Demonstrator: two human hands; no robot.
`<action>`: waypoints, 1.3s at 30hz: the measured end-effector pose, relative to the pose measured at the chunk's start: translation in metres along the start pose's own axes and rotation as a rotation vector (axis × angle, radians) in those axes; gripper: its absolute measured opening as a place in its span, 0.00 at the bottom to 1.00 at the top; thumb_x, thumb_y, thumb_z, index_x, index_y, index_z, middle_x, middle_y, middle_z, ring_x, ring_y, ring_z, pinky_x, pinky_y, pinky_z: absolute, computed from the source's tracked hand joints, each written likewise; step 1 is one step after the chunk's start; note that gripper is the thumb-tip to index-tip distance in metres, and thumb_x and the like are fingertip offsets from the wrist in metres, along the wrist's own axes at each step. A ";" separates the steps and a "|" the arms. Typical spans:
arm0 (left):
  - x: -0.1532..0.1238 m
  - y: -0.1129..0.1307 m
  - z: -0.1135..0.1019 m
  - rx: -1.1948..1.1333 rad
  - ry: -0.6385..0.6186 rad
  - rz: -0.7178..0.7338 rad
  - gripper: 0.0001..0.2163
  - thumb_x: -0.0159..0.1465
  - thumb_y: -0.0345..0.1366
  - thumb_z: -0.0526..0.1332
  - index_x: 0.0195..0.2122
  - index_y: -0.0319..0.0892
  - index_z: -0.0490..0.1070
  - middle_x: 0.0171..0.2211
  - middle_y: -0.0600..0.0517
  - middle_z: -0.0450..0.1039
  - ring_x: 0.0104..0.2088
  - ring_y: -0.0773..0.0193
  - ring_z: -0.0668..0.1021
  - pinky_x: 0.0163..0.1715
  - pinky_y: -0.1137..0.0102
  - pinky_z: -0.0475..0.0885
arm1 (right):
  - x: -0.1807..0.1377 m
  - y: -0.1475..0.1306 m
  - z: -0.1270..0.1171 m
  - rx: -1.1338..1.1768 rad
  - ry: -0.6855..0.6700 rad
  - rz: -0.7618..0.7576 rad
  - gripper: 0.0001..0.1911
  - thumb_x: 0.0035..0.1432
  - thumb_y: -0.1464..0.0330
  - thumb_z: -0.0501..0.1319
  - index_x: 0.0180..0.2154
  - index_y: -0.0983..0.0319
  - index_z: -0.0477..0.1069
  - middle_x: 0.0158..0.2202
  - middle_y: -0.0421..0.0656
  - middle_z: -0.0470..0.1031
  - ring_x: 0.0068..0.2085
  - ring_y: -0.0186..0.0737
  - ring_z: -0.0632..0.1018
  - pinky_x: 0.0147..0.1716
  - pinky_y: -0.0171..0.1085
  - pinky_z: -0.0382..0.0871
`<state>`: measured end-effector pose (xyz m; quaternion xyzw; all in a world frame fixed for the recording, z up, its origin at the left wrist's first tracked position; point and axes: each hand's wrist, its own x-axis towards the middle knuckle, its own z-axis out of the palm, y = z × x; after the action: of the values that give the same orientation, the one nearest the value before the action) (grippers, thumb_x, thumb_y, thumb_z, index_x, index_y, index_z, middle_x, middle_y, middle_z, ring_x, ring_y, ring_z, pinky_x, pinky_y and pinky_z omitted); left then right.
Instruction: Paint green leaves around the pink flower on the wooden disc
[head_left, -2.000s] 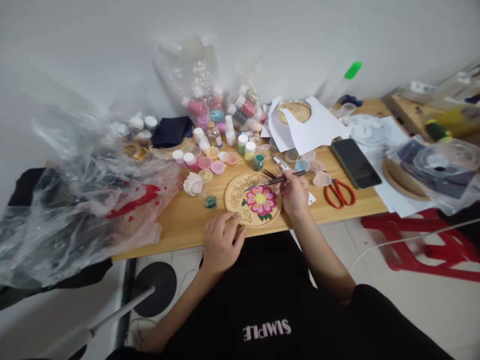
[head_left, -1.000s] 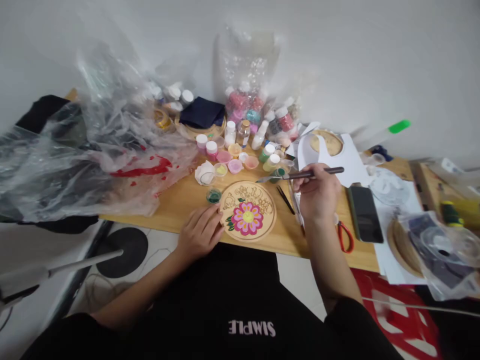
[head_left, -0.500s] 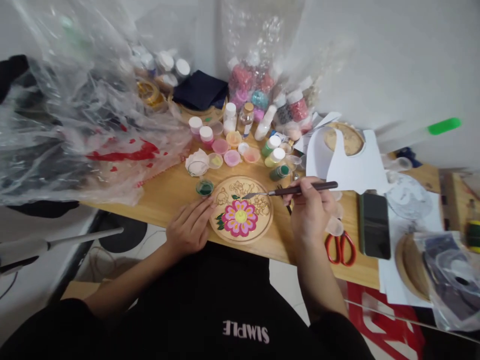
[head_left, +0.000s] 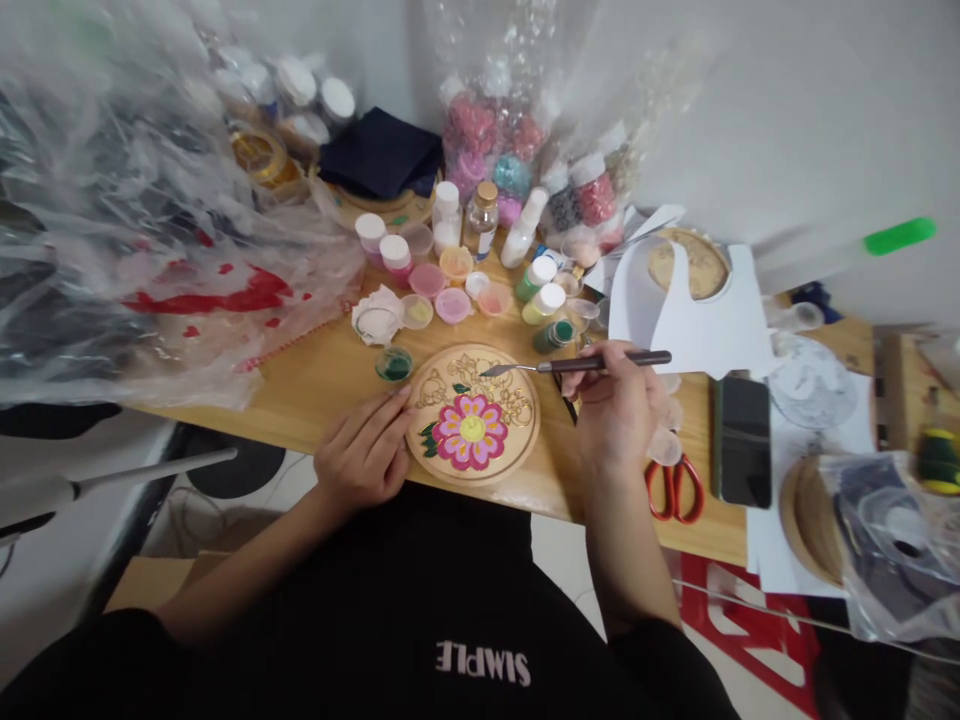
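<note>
A round wooden board (head_left: 517, 452) lies near the table's front edge, with a pink and magenta flower (head_left: 472, 430), a yellow centre, dark green leaves and bare carved outlines on it. My left hand (head_left: 364, 448) rests at the board's left rim, fingers stretched out and lying together. Between the fingers of my right hand (head_left: 619, 405) is the dark handle of a palette knife (head_left: 551, 367). Its pointed metal blade is over the outlines above the flower; whether it touches the wood I cannot tell. A small cup of dark green paint (head_left: 394, 364) stands just beyond my left fingertips.
Small cups of colour and white-capped bottles (head_left: 447, 216) crowd the table behind the board. Crumpled clear plastic (head_left: 150, 240) covers the left side. To the right are red-handled scissors (head_left: 674, 490), a phone (head_left: 741, 442) and a white cut paper sheet (head_left: 697, 335).
The palette knife's tip has moved slightly away from the small green leaf, up and right over the carved outlines. My left hand stays at the board's rim. The whole view has shifted a little.
</note>
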<state>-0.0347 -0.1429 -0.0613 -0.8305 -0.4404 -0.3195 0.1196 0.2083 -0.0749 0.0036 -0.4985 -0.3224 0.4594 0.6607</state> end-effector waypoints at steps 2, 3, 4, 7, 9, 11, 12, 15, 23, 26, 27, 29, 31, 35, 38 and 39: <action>0.001 0.000 0.000 0.002 0.002 -0.004 0.16 0.56 0.25 0.59 0.46 0.32 0.74 0.45 0.38 0.82 0.44 0.53 0.83 0.42 0.64 0.74 | 0.000 0.000 0.000 -0.005 -0.007 0.006 0.07 0.52 0.66 0.64 0.25 0.60 0.72 0.21 0.34 0.73 0.19 0.27 0.71 0.17 0.31 0.59; 0.001 0.000 0.000 0.005 0.003 -0.008 0.16 0.56 0.25 0.59 0.46 0.33 0.74 0.44 0.38 0.82 0.43 0.53 0.83 0.42 0.64 0.74 | 0.000 0.001 0.000 -0.008 -0.009 0.007 0.07 0.52 0.66 0.64 0.24 0.60 0.71 0.21 0.34 0.73 0.19 0.27 0.71 0.17 0.31 0.59; 0.001 0.000 0.000 0.007 0.005 -0.011 0.16 0.56 0.25 0.59 0.46 0.33 0.74 0.44 0.39 0.82 0.42 0.54 0.83 0.41 0.64 0.74 | -0.001 0.001 0.000 -0.010 -0.011 0.007 0.07 0.52 0.66 0.64 0.24 0.60 0.71 0.21 0.34 0.73 0.19 0.27 0.71 0.17 0.31 0.59; 0.000 0.000 -0.001 0.016 0.005 -0.013 0.15 0.57 0.26 0.59 0.46 0.34 0.74 0.43 0.40 0.82 0.40 0.55 0.83 0.39 0.65 0.73 | -0.001 0.001 0.000 -0.018 -0.026 0.012 0.07 0.52 0.66 0.64 0.24 0.59 0.71 0.20 0.34 0.72 0.18 0.28 0.70 0.17 0.31 0.59; -0.001 0.000 0.000 0.020 0.007 -0.013 0.15 0.56 0.26 0.59 0.46 0.34 0.74 0.42 0.40 0.82 0.40 0.55 0.83 0.40 0.65 0.73 | -0.001 0.001 0.000 -0.026 -0.033 0.012 0.07 0.53 0.66 0.64 0.24 0.59 0.71 0.19 0.34 0.71 0.18 0.28 0.70 0.17 0.31 0.59; -0.001 0.001 0.000 0.031 0.012 -0.019 0.16 0.56 0.26 0.59 0.47 0.34 0.74 0.43 0.41 0.82 0.41 0.55 0.82 0.41 0.65 0.73 | -0.001 0.002 -0.001 -0.033 -0.040 0.012 0.08 0.54 0.66 0.64 0.24 0.59 0.72 0.18 0.34 0.70 0.18 0.28 0.70 0.17 0.31 0.58; -0.002 0.001 0.000 0.040 0.019 -0.023 0.17 0.56 0.27 0.59 0.47 0.35 0.74 0.43 0.42 0.83 0.41 0.55 0.82 0.41 0.65 0.73 | -0.001 0.002 -0.001 -0.033 -0.041 0.012 0.08 0.54 0.66 0.64 0.25 0.59 0.72 0.19 0.34 0.70 0.18 0.28 0.70 0.17 0.31 0.58; -0.002 0.001 0.000 0.081 0.049 -0.032 0.16 0.57 0.28 0.58 0.47 0.38 0.74 0.41 0.44 0.83 0.40 0.55 0.82 0.41 0.65 0.73 | -0.001 0.002 -0.001 -0.032 -0.024 0.017 0.07 0.53 0.66 0.64 0.25 0.60 0.72 0.21 0.35 0.72 0.19 0.27 0.70 0.17 0.30 0.59; -0.002 0.000 0.001 0.076 0.024 -0.014 0.14 0.56 0.27 0.58 0.43 0.37 0.76 0.41 0.43 0.83 0.39 0.55 0.82 0.40 0.65 0.72 | 0.001 0.004 0.001 -0.026 0.011 0.031 0.08 0.49 0.64 0.66 0.24 0.60 0.70 0.21 0.34 0.73 0.18 0.27 0.70 0.16 0.30 0.61; -0.004 0.000 0.001 0.066 0.024 -0.011 0.16 0.56 0.27 0.57 0.44 0.38 0.76 0.41 0.44 0.83 0.40 0.56 0.82 0.40 0.65 0.73 | 0.000 0.003 0.001 -0.029 -0.004 0.039 0.08 0.50 0.65 0.66 0.24 0.60 0.71 0.21 0.34 0.72 0.18 0.26 0.70 0.16 0.30 0.61; -0.004 0.000 0.001 0.066 0.027 -0.011 0.16 0.56 0.27 0.57 0.44 0.38 0.76 0.41 0.44 0.83 0.39 0.56 0.82 0.39 0.65 0.73 | 0.000 0.003 0.001 -0.029 -0.009 0.041 0.07 0.50 0.65 0.66 0.24 0.60 0.71 0.21 0.34 0.72 0.18 0.26 0.70 0.16 0.29 0.60; -0.004 0.000 0.000 0.068 0.026 -0.013 0.15 0.56 0.27 0.57 0.44 0.38 0.75 0.41 0.44 0.83 0.39 0.56 0.82 0.39 0.65 0.73 | 0.000 0.002 0.001 -0.024 -0.015 0.045 0.07 0.51 0.65 0.66 0.24 0.60 0.71 0.21 0.34 0.72 0.18 0.26 0.71 0.16 0.30 0.60; -0.003 0.000 0.000 0.068 0.023 -0.012 0.15 0.56 0.27 0.57 0.44 0.38 0.75 0.40 0.44 0.83 0.38 0.56 0.82 0.39 0.65 0.73 | 0.000 0.002 0.000 -0.019 -0.020 0.048 0.07 0.51 0.66 0.66 0.24 0.60 0.72 0.22 0.34 0.73 0.19 0.27 0.71 0.16 0.30 0.61; -0.001 0.000 0.000 0.052 0.042 -0.020 0.15 0.55 0.27 0.58 0.44 0.40 0.73 0.40 0.45 0.83 0.38 0.56 0.82 0.38 0.66 0.72 | 0.000 0.002 -0.001 -0.020 -0.026 0.050 0.07 0.52 0.66 0.65 0.25 0.59 0.71 0.22 0.34 0.73 0.19 0.27 0.71 0.17 0.30 0.62; -0.001 0.001 0.000 0.070 0.052 -0.019 0.15 0.55 0.27 0.58 0.44 0.39 0.73 0.39 0.43 0.83 0.38 0.55 0.82 0.37 0.65 0.72 | -0.001 0.002 -0.001 -0.029 -0.026 0.054 0.07 0.52 0.65 0.66 0.25 0.59 0.71 0.23 0.35 0.74 0.20 0.27 0.71 0.17 0.30 0.62; -0.002 0.001 0.000 0.085 0.055 -0.014 0.15 0.55 0.27 0.58 0.44 0.39 0.74 0.39 0.43 0.83 0.38 0.55 0.81 0.38 0.64 0.71 | -0.001 0.002 -0.001 -0.036 -0.029 0.056 0.07 0.53 0.65 0.66 0.25 0.59 0.71 0.23 0.35 0.73 0.20 0.27 0.71 0.17 0.30 0.62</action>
<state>-0.0350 -0.1444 -0.0622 -0.8125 -0.4559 -0.3241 0.1645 0.2084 -0.0759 0.0013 -0.5124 -0.3260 0.4789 0.6339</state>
